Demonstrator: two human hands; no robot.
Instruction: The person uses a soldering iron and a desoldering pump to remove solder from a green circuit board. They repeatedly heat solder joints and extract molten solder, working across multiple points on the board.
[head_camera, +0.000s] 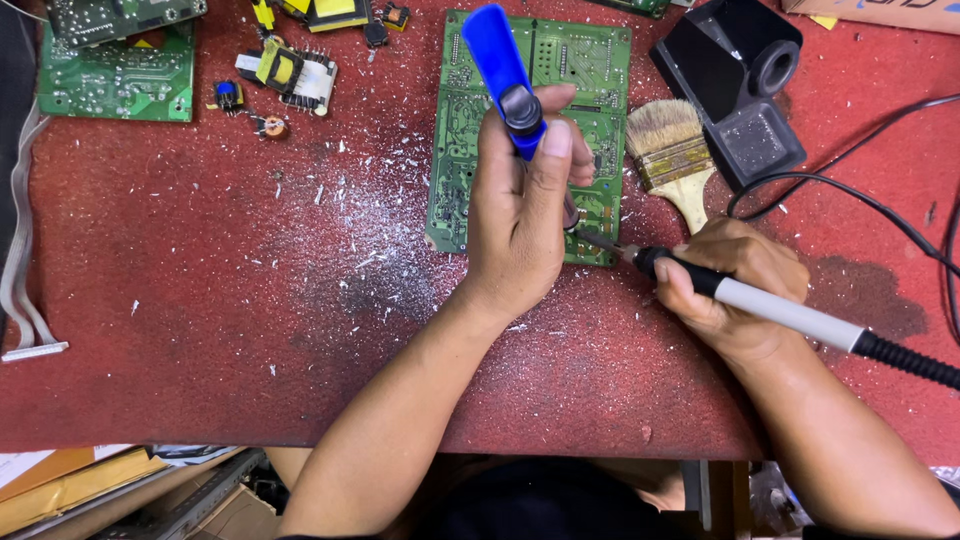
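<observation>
A blue desoldering pump (505, 75) is gripped upright-ish in the left hand (522, 215), fingers wrapped round the barrel and the thumb parked on top near the dark plunger end. Its lower tip is hidden behind the hand, so whether it touches anything can't be told. A soldering iron (770, 305) with a black-and-white handle is clutched in the right hand (735, 290), pen style, and the metal tip is aimed at the bottom right corner of the green circuit board (480, 150).

That board is laid flat on the red mat (200, 300), pretty much centre top, with its lower edge just under the left hand. Room is tight on the right: a paintbrush (672, 150) is lying just beside the board edge, and a black iron stand (745, 90) is right next to that. Black cables (850, 185) are looped behind the right hand.

To the left, a wide patch of mat dusted with white flecks is left open. Loose components (290, 72) and another green board (115, 80) are kept well apart, up in the far left corner.
</observation>
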